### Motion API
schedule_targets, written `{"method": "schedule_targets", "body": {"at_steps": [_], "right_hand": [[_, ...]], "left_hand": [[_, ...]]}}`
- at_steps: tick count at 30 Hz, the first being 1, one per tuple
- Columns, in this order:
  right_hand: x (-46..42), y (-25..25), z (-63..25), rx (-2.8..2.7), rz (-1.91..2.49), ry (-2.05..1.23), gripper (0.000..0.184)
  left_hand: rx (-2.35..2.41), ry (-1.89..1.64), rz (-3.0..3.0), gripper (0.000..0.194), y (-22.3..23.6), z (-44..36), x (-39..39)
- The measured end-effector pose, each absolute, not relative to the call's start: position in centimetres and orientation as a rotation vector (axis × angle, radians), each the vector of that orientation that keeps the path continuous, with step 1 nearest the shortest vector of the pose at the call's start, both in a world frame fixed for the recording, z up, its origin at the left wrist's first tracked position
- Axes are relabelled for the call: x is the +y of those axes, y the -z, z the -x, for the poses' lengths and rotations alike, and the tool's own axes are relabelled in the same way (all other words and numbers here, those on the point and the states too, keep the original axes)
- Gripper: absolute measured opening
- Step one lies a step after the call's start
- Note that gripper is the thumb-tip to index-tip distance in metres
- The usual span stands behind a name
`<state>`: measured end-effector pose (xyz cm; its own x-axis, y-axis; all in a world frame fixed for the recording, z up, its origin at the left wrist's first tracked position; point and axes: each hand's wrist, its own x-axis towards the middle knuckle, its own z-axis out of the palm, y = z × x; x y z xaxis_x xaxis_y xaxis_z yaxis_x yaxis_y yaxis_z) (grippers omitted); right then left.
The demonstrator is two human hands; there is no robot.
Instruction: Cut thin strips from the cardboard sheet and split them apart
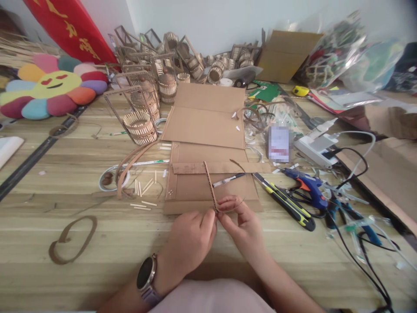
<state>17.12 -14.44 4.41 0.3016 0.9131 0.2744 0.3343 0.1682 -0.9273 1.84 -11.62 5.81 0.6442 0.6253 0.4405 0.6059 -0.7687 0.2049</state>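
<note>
My left hand (190,239), with a watch on the wrist, is closed in a pinch on the near end of a thin perforated brown strip (210,184) that stands up and slants away from me. My right hand (243,224) is closed too, pinching the same strip end and a thin curved brown sliver (237,163) beside it. Both hands meet over the near edge of a flat cardboard sheet (195,187). A small craft knife (228,179) lies on that cardboard just beyond my fingers.
A yellow-black utility knife (286,202), a blue glue gun (308,184) and a white power strip (317,148) with cables lie right. Small sticks (143,191), curled brown strips (73,239), woven bamboo baskets (141,126) and a flower cushion (52,91) are left and behind.
</note>
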Motion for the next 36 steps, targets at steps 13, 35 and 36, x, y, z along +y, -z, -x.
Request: {"method": "schedule_targets", "body": {"at_steps": [13,35,36], "right_hand": [[-14.4,-5.1,-17.2,-1.383,1.453,-0.584,0.010],[-14.0,-5.6,-18.3,-1.269,1.355,-1.193,0.014],[-14.0,-5.6,-18.3,-1.282,1.385,-1.105,0.016]], "left_hand": [[0.943,-0.727,-2.915,0.022,-6.0,-1.7,-11.5],[0.916,-0.318,-1.814,0.031,-7.4,-0.6,-9.1],[0.930,-0.317,-1.750,0.030,-7.4,-0.6,-9.1]]}}
